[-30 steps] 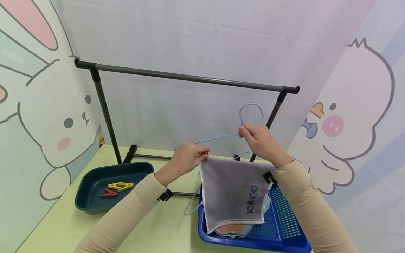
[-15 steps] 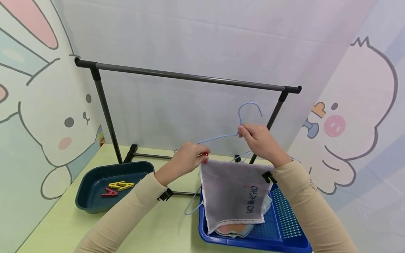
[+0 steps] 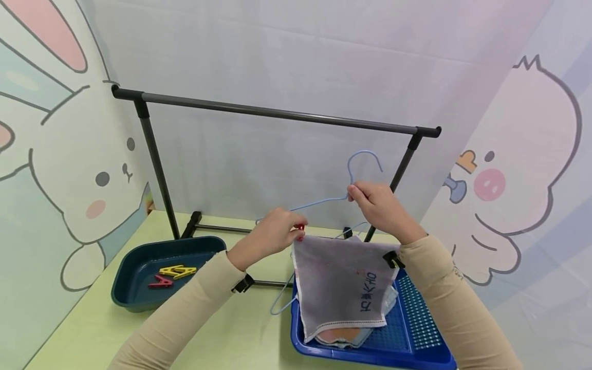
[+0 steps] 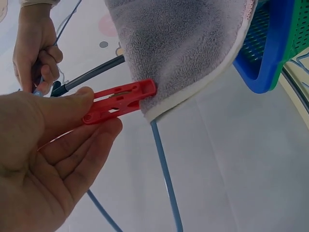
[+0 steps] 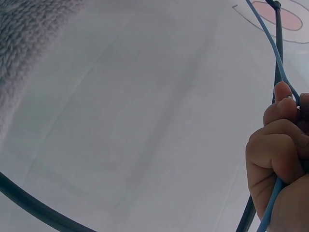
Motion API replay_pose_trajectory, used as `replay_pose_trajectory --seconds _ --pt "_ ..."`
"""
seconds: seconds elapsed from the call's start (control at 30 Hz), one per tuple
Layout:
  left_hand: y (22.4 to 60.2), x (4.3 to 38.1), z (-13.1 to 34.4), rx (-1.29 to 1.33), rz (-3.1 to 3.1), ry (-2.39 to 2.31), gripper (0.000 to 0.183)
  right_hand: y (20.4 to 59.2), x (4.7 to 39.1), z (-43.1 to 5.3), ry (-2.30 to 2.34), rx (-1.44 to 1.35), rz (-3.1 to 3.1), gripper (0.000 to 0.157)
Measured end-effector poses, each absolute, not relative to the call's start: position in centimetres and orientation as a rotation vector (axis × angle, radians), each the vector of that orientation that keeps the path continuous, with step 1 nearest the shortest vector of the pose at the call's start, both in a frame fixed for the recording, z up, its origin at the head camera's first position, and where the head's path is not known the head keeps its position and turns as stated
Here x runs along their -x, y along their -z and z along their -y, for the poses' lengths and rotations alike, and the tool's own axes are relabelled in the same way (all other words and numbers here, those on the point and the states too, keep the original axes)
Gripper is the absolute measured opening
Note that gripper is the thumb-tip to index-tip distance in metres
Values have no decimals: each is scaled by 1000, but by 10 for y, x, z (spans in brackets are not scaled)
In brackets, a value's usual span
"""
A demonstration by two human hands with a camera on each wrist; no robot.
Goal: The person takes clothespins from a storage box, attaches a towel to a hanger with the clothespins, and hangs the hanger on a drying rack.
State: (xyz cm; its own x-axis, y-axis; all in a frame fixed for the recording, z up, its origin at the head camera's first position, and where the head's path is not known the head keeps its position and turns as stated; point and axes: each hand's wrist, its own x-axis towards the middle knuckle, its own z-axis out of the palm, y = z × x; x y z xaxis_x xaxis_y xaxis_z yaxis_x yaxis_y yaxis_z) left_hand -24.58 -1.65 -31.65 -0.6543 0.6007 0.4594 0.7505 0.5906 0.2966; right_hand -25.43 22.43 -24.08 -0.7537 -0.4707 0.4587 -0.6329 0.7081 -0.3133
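Observation:
A blue wire hanger (image 3: 319,202) is held up below the rack bar, its hook pointing upward. My right hand (image 3: 376,208) grips it at the neck, fingers curled round the wire in the right wrist view. A grey towel (image 3: 339,277) with white edging and dark lettering hangs from the hanger's lower part. At the towel's left top corner my left hand (image 3: 273,234) pinches a red clothespin (image 4: 120,100) between thumb and fingers. In the left wrist view the pin's jaws lie over the towel corner, close to the hanger wire (image 4: 166,174).
A dark rack (image 3: 277,114) stands at the back of the table (image 3: 240,329). On the left, a dark green basin (image 3: 125,288) holds yellow clothespins (image 3: 178,271) and a red clothespin (image 3: 160,281). A blue basket (image 3: 416,354) with cloths and another hanger (image 3: 279,306) sits beneath the towel.
Both hands keep almost the same place and grip. The towel's upper edge sags slightly lower; otherwise the hanger and clothespin barely move.

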Motion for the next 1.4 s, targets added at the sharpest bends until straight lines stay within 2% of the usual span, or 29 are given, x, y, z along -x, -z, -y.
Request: replay_pose_trajectory --seconds 0.23,0.5,0.93,1.4 --pt "315 246 18 1064 2525 665 10 240 257 -227 -683 -840 2662 32" --pt "319 247 20 980 2527 764 36 239 256 -229 -714 -833 2628 30" --pt "330 252 55 897 2492 885 10 240 259 -244 -745 -761 2572 31" --pt "361 252 142 755 2609 1019 11 227 248 -256 -757 -671 2553 35"
